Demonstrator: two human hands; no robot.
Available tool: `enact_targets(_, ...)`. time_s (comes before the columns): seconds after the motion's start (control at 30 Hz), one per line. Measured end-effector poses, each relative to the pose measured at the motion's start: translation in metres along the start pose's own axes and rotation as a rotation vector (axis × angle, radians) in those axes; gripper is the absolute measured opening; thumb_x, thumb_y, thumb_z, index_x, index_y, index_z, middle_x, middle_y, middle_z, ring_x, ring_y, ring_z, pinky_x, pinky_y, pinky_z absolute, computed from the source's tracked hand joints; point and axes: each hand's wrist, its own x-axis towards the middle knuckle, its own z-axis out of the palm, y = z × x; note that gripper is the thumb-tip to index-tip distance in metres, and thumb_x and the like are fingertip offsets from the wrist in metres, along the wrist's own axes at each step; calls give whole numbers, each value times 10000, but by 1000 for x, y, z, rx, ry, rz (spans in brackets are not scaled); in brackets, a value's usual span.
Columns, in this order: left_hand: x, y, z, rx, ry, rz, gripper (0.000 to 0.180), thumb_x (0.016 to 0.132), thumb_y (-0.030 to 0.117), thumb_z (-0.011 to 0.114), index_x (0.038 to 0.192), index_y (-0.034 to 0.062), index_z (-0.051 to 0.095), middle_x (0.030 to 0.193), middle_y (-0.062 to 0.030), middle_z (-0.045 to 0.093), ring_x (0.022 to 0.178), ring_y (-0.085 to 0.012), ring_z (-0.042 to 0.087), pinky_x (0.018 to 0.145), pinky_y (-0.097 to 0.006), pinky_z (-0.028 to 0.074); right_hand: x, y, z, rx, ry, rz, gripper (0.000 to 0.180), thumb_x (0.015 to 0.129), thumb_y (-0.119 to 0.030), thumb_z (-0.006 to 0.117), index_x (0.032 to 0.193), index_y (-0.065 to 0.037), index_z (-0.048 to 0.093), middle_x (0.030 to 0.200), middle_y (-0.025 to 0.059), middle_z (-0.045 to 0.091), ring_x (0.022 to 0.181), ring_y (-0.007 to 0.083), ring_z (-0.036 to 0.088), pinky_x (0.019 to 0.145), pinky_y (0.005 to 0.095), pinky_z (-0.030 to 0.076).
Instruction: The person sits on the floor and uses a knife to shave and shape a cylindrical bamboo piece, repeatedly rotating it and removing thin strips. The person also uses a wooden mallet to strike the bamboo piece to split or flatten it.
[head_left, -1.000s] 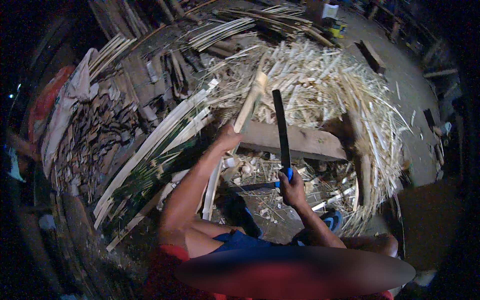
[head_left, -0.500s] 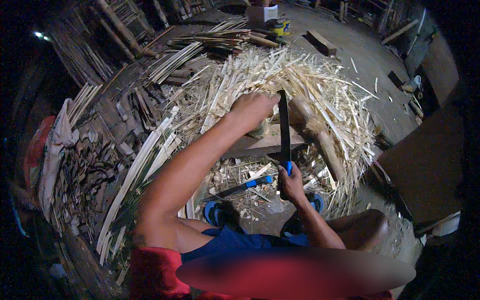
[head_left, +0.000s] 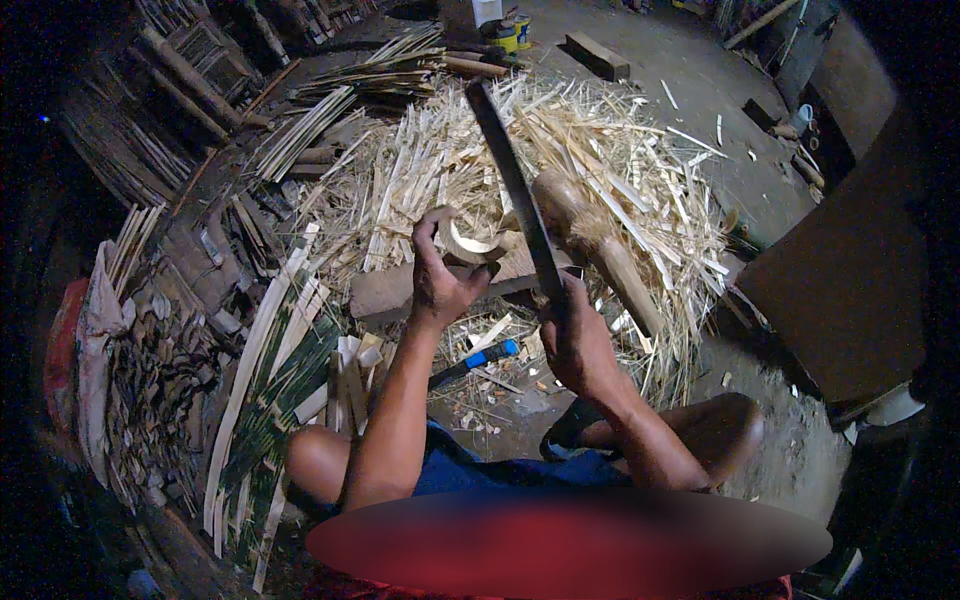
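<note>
My right hand (head_left: 580, 340) is closed around the handle of a machete (head_left: 515, 185); its long dark blade points away and leans left over the work area. My left hand (head_left: 445, 280) curls its fingers and thumb about a curved piece of split bamboo (head_left: 470, 245), whose pale inner side shows. Beneath that piece lies a wooden block (head_left: 385, 292). To the right of the blade, a thick round pole (head_left: 625, 280) with a frayed middle slants toward me. On the ground between my legs is a second blade with a blue-and-black handle (head_left: 490, 355), its blade partly hidden.
Pale shavings (head_left: 650, 210) heap around and beyond the block. Long split strips (head_left: 262, 350) lie at my left, beside a pile of dark scraps (head_left: 165, 370). Bundled strips (head_left: 385, 75) and a squared timber (head_left: 597, 57) are farther off. A brown panel (head_left: 830, 290) stands at right.
My left hand has drawn back from near the blade's tip and now grips the bamboo piece. The machete has lifted toward me and tilted left. My head view has shifted slightly.
</note>
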Motion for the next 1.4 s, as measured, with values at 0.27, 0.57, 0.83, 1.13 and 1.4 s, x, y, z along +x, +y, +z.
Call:
enact_targets(0.27,-12,3,3,85,-36,-71,961,713,281,878,1442,45,299,1277,-164,448,1284,-336,430,1137,-447,319,13,-11,23,-144,-86,-155,652,893,-26,529,1504,-137,330,1147,260,611,913,511,624,773,557,517)
enact_targets(0.57,-14,-4,-5,12,-51,-68,797,634,249,962,1126,107,351,1033,-72,426,923,-226,513,856,-357,461,14,-10,23,-171,-142,-202,634,884,-37,539,1482,-132,353,1118,262,605,900,503,624,753,574,515)
enact_targets(0.83,-18,-6,-10,52,-12,-77,776,617,251,965,1092,126,365,966,-56,446,900,-205,501,841,-355,464,16,-4,27,-130,-161,-188,480,906,-54,463,1383,-100,422,1170,254,605,938,503,627,794,581,515)
enact_targets(1.13,-45,-80,-5,-581,69,-653,767,595,257,955,1085,114,383,961,-69,467,892,-212,506,834,-355,458,19,-4,26,-269,-212,-226,472,900,-89,506,1365,-82,428,1095,228,603,932,463,633,751,561,525)
enact_targets(1.4,-41,-73,-5,-525,71,-657,784,586,269,946,1111,99,389,961,-66,471,905,-213,511,847,-355,455,27,7,34,-301,-171,-271,366,934,-160,635,1256,-77,482,940,240,625,828,475,632,680,554,504)
